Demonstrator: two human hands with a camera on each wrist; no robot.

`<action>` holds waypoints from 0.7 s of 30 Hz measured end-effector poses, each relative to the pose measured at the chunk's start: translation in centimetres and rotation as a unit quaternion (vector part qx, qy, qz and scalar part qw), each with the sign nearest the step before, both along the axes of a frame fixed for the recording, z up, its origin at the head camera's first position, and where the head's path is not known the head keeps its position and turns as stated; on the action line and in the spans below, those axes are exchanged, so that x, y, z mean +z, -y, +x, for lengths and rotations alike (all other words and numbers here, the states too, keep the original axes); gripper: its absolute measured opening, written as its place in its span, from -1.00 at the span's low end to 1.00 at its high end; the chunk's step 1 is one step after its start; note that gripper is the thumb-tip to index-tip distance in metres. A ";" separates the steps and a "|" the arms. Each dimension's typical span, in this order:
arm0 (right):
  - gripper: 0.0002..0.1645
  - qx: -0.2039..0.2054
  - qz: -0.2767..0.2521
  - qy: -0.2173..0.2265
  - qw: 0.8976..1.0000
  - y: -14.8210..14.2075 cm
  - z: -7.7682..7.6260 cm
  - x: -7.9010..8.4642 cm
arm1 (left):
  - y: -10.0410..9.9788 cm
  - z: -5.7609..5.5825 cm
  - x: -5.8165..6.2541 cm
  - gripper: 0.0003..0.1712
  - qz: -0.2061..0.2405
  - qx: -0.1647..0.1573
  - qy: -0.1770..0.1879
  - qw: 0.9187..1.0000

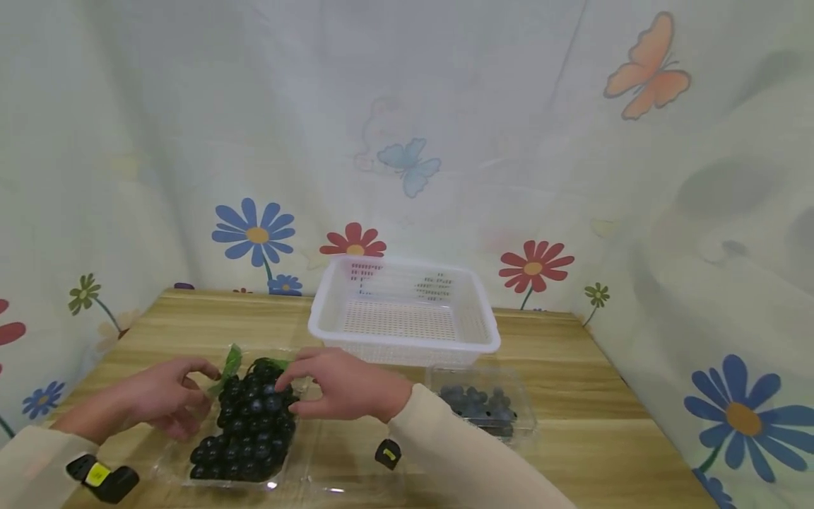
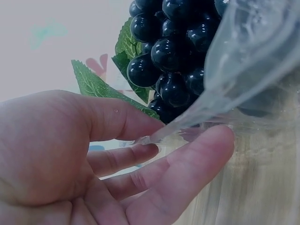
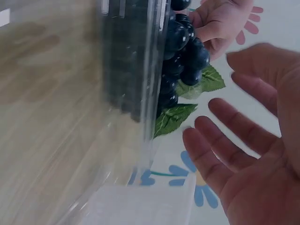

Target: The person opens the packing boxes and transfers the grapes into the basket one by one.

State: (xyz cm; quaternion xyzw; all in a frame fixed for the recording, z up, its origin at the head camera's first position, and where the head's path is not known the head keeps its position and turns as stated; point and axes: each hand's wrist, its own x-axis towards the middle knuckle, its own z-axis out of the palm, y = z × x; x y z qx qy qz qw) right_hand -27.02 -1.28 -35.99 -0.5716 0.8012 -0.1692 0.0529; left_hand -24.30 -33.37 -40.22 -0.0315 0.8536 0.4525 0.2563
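A bunch of dark, glossy grapes with green leaves lies in a clear plastic box on the left of the table. My left hand is at the box's left side, thumb and fingers apart. In the left wrist view, the box's rim runs between the thumb and fingers, the thumb touching or nearly touching it beside a leaf. Over the right side of the grapes is my right hand, fingers spread. The right wrist view shows its fingers loosely bent, with nothing between them.
The box's clear lid spreads open to the right, under my right forearm. A white perforated basket stands at the back middle. Right of my forearm is another clear box holding dark blue round fruit. A flowered curtain hangs behind the table.
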 end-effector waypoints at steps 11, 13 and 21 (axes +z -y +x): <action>-0.37 0.088 0.146 -0.034 0.985 5.3 -0.3 0.5 | 0.1 -0.1 0.1 -0.36 0.005 0.003 0.003 1.000; -0.34 0.098 0.173 -0.007 0.980 6.1 -0.3 0.3 | 0.2 0.0 0.0 -0.35 0.006 0.003 0.005 1.000; -0.34 0.101 0.235 0.032 0.966 8.5 -0.4 -0.2 | 0.3 0.1 0.0 -0.32 0.014 0.000 0.007 1.000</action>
